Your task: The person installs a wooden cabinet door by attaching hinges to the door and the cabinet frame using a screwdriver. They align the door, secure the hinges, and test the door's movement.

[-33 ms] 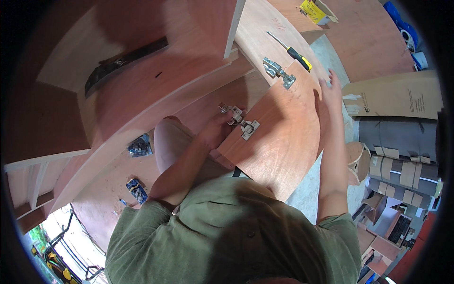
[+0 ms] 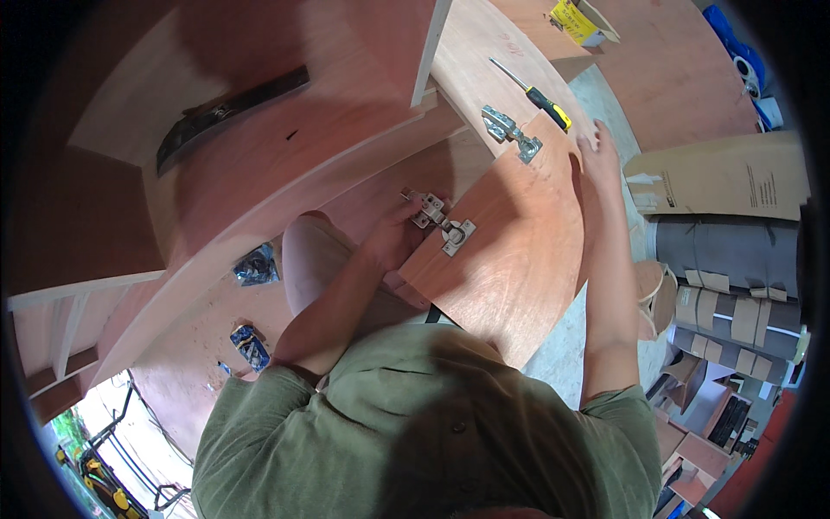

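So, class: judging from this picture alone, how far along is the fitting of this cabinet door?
Done: both metal hinges, the near hinge and the far hinge, sit on the door panel. In hand: the left hand is at the near hinge, and the right hand steadies the panel's far edge. Left, it seems: fixing the hinges to the cabinet; the screwdriver lies unused on a board.

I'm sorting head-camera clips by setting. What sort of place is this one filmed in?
Most likely a carpentry or cabinet-making workshop. Plywood panels fill the view, a door panel carries metal hinges, a screwdriver lies nearby, and rolls of sheet material are stacked at the right.
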### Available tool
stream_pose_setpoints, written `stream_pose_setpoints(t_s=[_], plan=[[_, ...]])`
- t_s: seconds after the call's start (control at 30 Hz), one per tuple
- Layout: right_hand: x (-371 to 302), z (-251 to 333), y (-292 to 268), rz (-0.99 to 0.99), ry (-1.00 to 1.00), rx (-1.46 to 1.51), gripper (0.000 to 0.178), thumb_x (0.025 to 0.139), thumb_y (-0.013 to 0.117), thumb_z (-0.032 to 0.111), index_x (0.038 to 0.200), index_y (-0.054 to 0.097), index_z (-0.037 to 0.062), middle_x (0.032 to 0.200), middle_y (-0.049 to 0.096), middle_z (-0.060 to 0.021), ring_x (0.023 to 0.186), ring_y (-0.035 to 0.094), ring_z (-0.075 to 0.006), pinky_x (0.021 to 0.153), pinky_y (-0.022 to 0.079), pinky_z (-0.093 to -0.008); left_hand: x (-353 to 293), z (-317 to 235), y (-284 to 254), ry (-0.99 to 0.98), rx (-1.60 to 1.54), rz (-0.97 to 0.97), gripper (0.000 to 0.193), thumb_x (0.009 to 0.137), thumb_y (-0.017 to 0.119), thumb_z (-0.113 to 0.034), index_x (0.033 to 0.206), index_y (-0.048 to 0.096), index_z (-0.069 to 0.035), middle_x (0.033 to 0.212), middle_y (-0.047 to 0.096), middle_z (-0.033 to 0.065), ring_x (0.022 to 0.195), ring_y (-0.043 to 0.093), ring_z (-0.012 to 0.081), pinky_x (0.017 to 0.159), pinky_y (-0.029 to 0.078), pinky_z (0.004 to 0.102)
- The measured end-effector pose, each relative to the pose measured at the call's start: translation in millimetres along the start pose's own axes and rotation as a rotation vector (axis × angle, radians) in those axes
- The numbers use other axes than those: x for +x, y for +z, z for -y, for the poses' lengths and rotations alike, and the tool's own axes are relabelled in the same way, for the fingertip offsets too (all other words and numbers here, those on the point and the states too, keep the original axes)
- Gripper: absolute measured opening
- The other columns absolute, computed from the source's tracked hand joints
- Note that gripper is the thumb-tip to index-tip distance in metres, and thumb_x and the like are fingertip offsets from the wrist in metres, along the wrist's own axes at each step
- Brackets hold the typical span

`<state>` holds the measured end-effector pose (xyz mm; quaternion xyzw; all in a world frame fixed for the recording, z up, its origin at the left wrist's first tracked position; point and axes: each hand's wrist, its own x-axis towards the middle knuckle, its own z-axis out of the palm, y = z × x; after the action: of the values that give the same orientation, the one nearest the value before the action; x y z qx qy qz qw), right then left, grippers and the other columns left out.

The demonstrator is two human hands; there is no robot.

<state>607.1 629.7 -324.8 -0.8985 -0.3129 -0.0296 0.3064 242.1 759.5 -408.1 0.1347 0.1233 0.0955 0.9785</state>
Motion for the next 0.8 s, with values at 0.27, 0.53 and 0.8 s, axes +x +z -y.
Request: stream_pose_setpoints(t_s=[0.27,0.53,0.8], plan=[[39.9,-19.4,45.9,0.191,0.088,-0.186,0.040,0.086,0.066,0.029,0.115,0.061,0.0020,0.099,0.067,-0.0177,0.090,0.064,-0.0282,0.081,0.049,-0.0372,1.0,6.4,8.4,0.156,0.096,0.079,0.041,0.085,0.063,0.005,0.120,0.047,-0.008,0.117,0.060,0.0151,0.106,0.061,0.0251,0.093,0.053,0.0401],[46.8,2.1,42.2,-0.099,0.132,0.497,0.025,0.090,0.063,0.012,0.109,0.052,0.0000,0.098,0.063,-0.0128,0.079,0.066,-0.0234,0.072,0.053,-0.0319,5.8,0.7,3.0,0.189,0.230,0.046,0.044,0.084,0.066,0.004,0.120,0.043,-0.008,0.115,0.060,0.0146,0.105,0.061,0.0239,0.089,0.055,0.0382],[15.1,74.2,-62.2,-0.140,-0.312,1.155,0.027,0.098,0.051,0.009,0.122,0.042,0.0016,0.110,0.060,-0.0215,0.094,0.066,-0.0311,0.081,0.059,-0.0412,6.8,3.9,-1.1,0.239,0.219,0.110,0.048,0.083,0.070,-0.001,0.123,0.043,-0.007,0.112,0.061,0.0125,0.103,0.061,0.0220,0.090,0.054,0.0358]])
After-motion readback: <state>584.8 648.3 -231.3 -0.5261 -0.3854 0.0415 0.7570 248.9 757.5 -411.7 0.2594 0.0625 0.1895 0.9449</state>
